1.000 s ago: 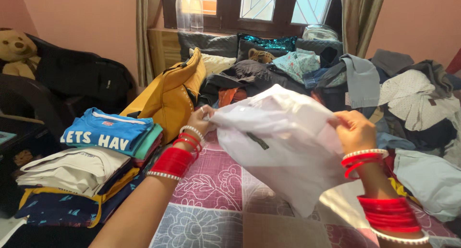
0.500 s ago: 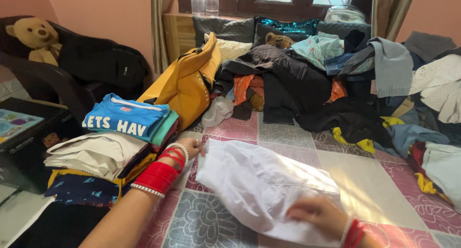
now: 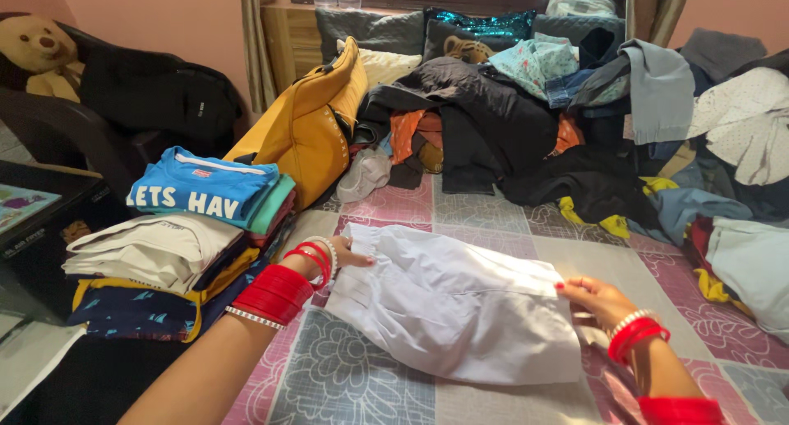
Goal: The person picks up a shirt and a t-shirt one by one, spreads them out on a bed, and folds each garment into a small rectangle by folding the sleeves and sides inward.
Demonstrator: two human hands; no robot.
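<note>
Folding is under way, I judge: my left hand (image 3: 349,252) and right hand (image 3: 596,297) each pinch an end of the white garment (image 3: 456,310), flat on the bed (image 3: 493,219) at lower centre. Next needs a crisp fold-over. It looks thin, creased, pleated.

One flat white cotton garment (image 3: 456,310) between two hands, one mustard-yellow fabric bag (image 3: 308,129), one tan plush teddy bear (image 3: 37,53) beyond the left hand (image 3: 345,252)
</note>
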